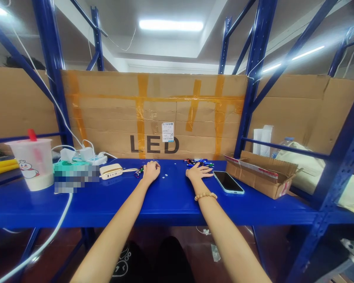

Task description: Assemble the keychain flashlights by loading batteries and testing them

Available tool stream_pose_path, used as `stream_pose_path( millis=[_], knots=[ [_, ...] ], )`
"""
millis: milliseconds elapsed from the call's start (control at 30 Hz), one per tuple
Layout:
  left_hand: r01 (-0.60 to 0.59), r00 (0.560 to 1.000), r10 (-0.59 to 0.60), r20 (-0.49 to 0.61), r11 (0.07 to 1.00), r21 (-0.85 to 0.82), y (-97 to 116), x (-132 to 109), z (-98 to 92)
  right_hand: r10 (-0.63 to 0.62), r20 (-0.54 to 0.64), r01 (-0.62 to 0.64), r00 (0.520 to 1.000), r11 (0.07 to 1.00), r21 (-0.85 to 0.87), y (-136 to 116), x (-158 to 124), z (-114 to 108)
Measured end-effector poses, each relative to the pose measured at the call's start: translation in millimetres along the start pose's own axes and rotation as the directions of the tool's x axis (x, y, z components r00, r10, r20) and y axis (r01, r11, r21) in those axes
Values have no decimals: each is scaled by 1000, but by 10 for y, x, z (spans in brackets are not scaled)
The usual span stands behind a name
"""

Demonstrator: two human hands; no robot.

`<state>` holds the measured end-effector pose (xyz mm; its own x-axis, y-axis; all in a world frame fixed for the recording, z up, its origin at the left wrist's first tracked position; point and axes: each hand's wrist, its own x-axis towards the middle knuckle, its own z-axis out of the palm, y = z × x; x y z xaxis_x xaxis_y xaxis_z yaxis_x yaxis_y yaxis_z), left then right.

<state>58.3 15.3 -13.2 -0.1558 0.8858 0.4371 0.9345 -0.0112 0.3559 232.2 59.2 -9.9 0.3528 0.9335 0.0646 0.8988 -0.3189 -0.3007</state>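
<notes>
My left hand rests on the blue shelf top with its fingers curled into a loose fist; nothing shows in it. A small coloured item lies just to its left. My right hand lies flat with fingers spread, reaching toward a small pile of shiny coloured pieces at the back of the shelf. A bead bracelet circles that wrist. A few tiny white dots lie between the hands. A phone with a dark screen lies right of the right hand.
An open cardboard box stands at the right. At the left are a plastic cup with a red straw, a power strip with chargers, a gold power bank and white cables. A taped cardboard sheet marked LED backs the shelf between blue uprights.
</notes>
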Motion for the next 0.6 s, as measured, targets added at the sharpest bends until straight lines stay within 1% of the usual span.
stream_pose_path(
  millis=[100, 267, 467, 600],
  knots=[
    [-1, 1000, 1, 1, 1000, 3, 0, -2, -5, 85, 14, -85, 996, 996, -4, -12, 27, 9],
    [-5, 1000, 5, 6, 1000, 11, 8, -28, -25, 57, -2, -57, 998, 998, 21, -9, 46, -3],
    [-8, 1000, 8, 7, 1000, 16, 18, -60, -41, 94, -35, -93, 995, 995, 43, 6, 38, -37],
    [-12, 1000, 11, 13, 1000, 18, 16, -66, -38, 61, -102, -55, 993, 997, 56, 15, 53, -48]
  ],
)
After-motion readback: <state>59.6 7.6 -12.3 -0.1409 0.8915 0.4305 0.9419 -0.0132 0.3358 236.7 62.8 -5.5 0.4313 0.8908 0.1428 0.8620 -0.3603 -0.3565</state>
